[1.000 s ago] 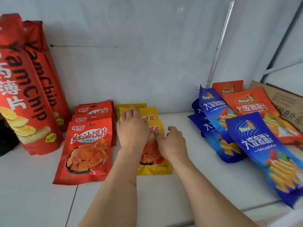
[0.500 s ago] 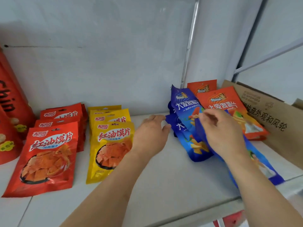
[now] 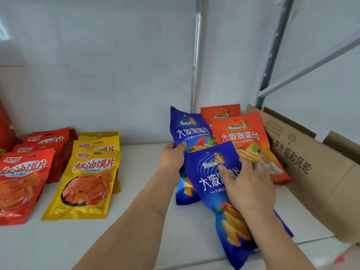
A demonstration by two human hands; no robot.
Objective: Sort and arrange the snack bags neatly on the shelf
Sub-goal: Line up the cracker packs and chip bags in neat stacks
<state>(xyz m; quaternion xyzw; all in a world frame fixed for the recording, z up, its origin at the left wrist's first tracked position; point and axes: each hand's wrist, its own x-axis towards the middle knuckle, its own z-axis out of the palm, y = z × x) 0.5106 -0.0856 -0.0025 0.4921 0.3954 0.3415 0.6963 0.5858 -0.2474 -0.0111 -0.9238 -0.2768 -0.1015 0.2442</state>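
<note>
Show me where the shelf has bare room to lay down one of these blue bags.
The widest bare patch of the shelf lies between the front yellow bag and the blue bags, though the left hand reaches across it. It is crowded on the right: blue bags, orange bags and the cardboard box overlap or sit close together.

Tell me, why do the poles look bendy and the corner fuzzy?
Head view: the wide-angle lens bows the shelf post near the edges; the bottom-right corner is blurred; the blue bag and hands stay fairly sharp; soft, even light, faint sheen on the yellow bag.
</note>
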